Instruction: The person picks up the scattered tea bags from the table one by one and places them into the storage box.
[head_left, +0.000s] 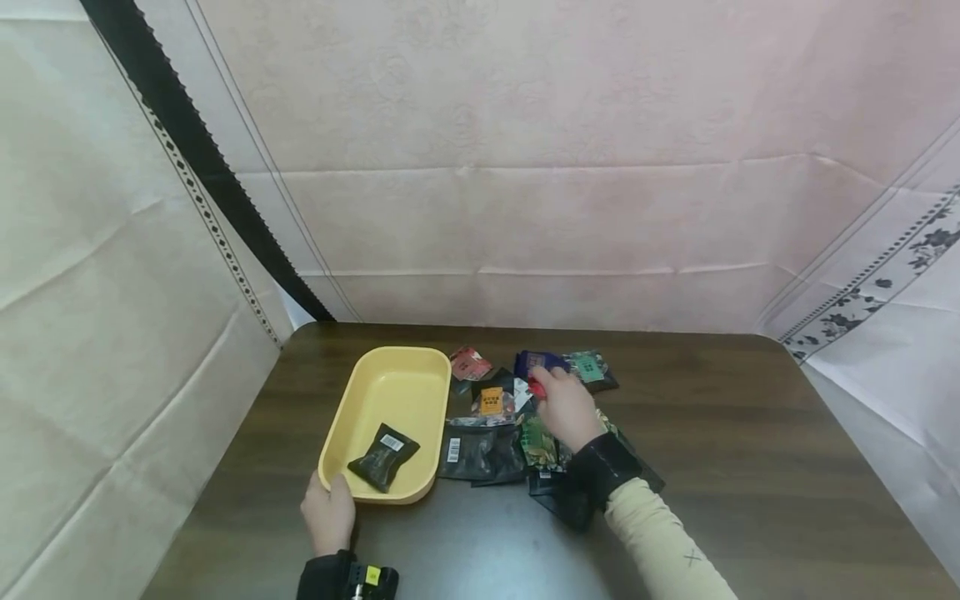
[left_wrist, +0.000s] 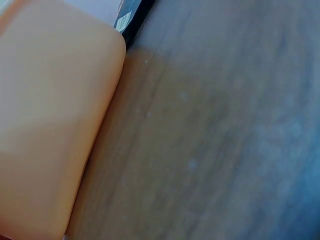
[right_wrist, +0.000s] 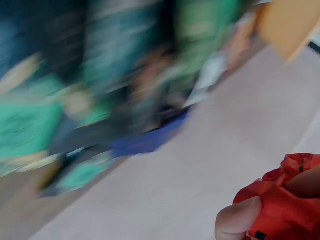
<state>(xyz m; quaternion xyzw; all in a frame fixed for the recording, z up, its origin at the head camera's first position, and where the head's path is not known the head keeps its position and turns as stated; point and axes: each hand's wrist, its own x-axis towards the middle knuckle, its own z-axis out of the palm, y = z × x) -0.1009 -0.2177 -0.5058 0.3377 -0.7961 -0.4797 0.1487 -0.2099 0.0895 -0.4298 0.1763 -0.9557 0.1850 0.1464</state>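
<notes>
My left hand point(head_left: 328, 512) grips the near left corner of a yellow plastic tray point(head_left: 397, 383). Inside the tray, toward its near end, lies one dark packet point(head_left: 382, 467) with a white label. In the left wrist view the tray's outer wall point(left_wrist: 50, 100) fills the left side. My right hand point(head_left: 572, 410) pinches a small red packet point(right_wrist: 285, 210) between thumb and fingers, over a spread of packets; the hand hides part of the pile. Around it are a dark blue packet point(head_left: 528, 361), a green one point(head_left: 538, 442) and a black one with an orange label point(head_left: 491, 402).
Right of the tray lie a pinkish-red packet point(head_left: 469, 364) and black packets point(head_left: 468, 452). A green-labelled packet point(head_left: 592, 369) sits at the pile's far right. The brown wooden table point(head_left: 750, 467) ends at pale hanging cloth point(head_left: 562, 233).
</notes>
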